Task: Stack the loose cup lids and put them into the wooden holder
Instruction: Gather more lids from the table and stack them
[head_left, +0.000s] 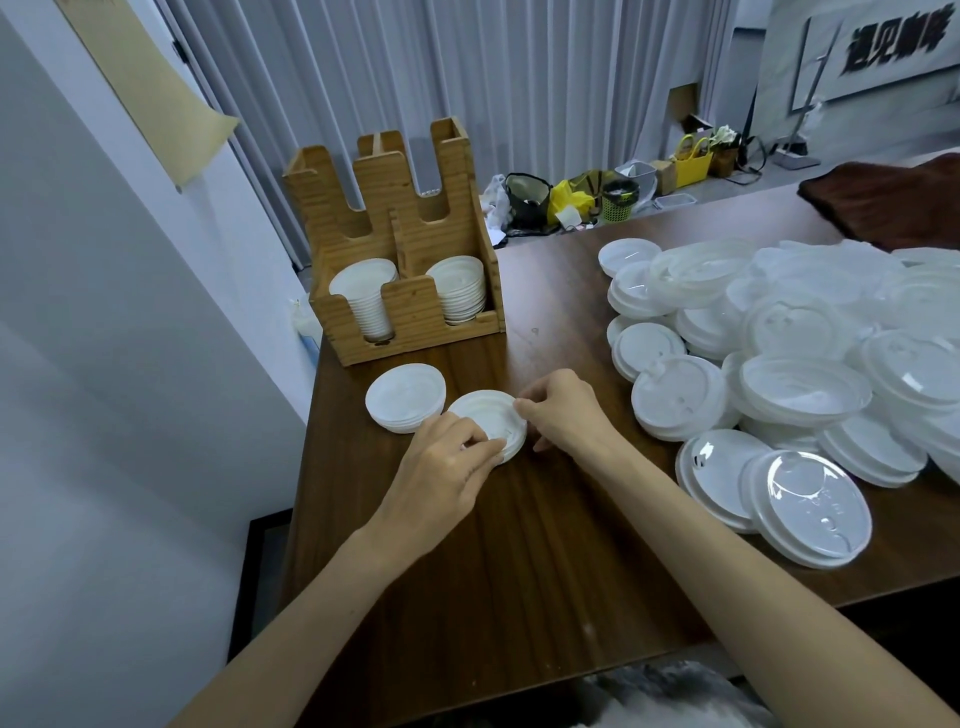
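A short stack of round white plastic cup lids sits on the dark wooden desk, pinched at its near edge by the left hand and at its right rim by the right hand. Just beside it on the left lies a second short white lid stack. Behind stands the slotted light wooden holder, its front left compartment holding a tall lid column and its front right a wider lid stack, while a big heap of loose translucent lids covers the desk's right side.

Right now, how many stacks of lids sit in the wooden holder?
2: a left stack and a right stack, each in a front slot of the wooden holder. More may be hidden low in the back slots.
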